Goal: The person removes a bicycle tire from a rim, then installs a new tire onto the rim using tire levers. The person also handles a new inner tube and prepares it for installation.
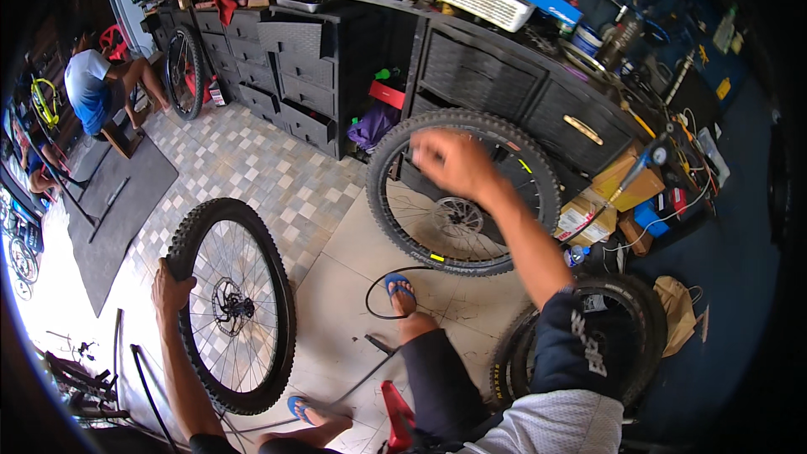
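At the left, my left hand is closed round the knobby tyre of a bicycle wheel, which stands upright on the floor with its spokes and disc rotor showing. My right hand is in front of the upper part of a second bicycle wheel, its fingers loosely bent and apart, and I see nothing in them. That second wheel leans against a black drawer cabinet. Its tyre bears small yellow marks, and my right forearm hides part of its spokes.
More tyres lie at my right beside cardboard boxes. A black hose runs by my foot, near a red object. Tools and a white basket crowd the counter. A person sits at the far left by a dark mat.
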`<state>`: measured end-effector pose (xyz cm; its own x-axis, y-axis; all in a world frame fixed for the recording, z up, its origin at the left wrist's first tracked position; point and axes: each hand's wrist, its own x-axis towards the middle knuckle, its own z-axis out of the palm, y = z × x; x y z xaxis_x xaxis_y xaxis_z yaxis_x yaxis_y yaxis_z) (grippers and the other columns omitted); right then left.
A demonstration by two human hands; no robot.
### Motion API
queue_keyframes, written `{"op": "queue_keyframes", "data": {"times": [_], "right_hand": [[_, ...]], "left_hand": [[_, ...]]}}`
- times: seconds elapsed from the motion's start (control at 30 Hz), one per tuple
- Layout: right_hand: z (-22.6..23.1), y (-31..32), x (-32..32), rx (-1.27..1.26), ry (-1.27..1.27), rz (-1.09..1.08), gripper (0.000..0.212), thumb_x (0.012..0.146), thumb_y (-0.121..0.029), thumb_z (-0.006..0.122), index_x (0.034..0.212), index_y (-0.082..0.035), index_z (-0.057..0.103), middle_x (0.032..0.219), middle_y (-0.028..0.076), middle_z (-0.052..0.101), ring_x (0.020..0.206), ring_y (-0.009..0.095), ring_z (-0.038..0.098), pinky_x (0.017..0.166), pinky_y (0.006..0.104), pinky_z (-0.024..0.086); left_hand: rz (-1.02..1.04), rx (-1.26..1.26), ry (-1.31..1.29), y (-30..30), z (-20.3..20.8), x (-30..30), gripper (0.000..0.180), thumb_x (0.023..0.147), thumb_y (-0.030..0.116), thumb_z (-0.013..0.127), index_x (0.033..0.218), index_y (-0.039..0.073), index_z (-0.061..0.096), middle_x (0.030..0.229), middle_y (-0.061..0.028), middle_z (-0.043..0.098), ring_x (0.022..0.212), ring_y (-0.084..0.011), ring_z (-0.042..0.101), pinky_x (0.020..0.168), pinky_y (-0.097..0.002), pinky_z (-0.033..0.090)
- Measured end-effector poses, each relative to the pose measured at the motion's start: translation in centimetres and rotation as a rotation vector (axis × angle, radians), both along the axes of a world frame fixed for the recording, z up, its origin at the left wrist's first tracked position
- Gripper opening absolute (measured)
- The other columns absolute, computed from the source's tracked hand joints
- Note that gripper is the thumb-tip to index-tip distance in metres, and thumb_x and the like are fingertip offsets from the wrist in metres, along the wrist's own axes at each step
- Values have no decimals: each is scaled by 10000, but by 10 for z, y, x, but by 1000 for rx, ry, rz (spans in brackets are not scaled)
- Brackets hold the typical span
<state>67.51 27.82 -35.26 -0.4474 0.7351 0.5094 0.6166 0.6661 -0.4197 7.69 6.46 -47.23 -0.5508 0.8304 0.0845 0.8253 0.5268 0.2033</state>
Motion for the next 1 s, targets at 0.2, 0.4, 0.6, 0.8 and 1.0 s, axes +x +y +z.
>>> {"op": "queue_keyframes", "data": {"times": [0.2,0.4,0.6,0.8,1.0], "right_hand": [[172,151,-34,264,-165,-294,358,957,-342,692,1255,-145,713,1049,122,768,973,320,749,815,449,579],[240,303,23,-19,-418,-817,436,963,-372,678,1319,-119,684,1284,187,720,1197,391,677,997,497,539],[230,378,63,-259,-532,-1001,738,912,-476,745,1497,-78,536,1456,156,637,1358,331,597,1114,477,490],[221,431,78,-507,-521,-898,1014,846,-722,691,1657,-217,353,1632,99,479,1488,298,472,1161,446,440],[208,457,95,-616,-368,-905,934,818,-733,736,1534,-175,512,1548,91,575,1423,277,550,1138,444,456]], "left_hand": [[59,-129,13,47,-4,6,743,704,199,806,1340,59,449,1165,-235,632,1049,-466,677,852,-563,571],[109,-124,28,39,8,61,759,719,196,808,1371,41,452,1161,-222,615,1031,-443,665,842,-543,571],[133,-123,-3,33,26,120,765,748,218,800,1403,28,454,1159,-221,590,1053,-447,639,864,-546,555],[133,-147,-41,40,37,155,749,752,175,771,1413,25,452,1172,-221,582,1067,-449,630,888,-556,541],[184,-187,-70,55,43,164,734,773,147,752,1429,25,445,1217,-220,592,1115,-449,623,914,-553,531]]}}
